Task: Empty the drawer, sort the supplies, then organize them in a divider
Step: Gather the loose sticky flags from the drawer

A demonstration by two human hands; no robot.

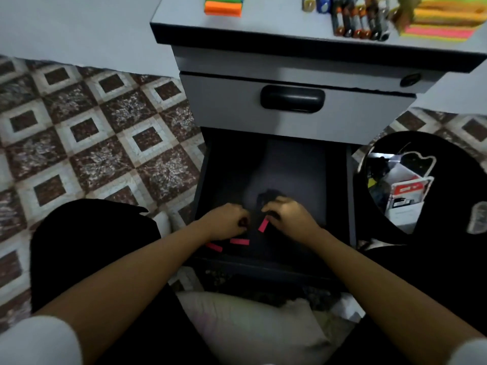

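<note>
The right grip [287,216] is pinching a pink slip [263,225] in the open drawer [340,196]. The left grip [232,219] is resting curled, contents unclear. Emptying is apparently finishing: pads [223,5] and markers [358,19] are lying on the far table [263,25], while two slips [239,241] are waiting nearby.

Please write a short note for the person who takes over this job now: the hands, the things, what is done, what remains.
Left hand: in the open drawer, fingers curled; whether it holds anything is unclear.
Right hand: fingers curled at the upper end of one pink strip; grip unclear.
Two more pink strips lie near the drawer's front; a dark thing lies just beyond the right hand.
Done: note pads and a row of small cylinders are on the cabinet top.
Left: take out the strips and the dark thing, sort, fill a divider; none in view.
</note>
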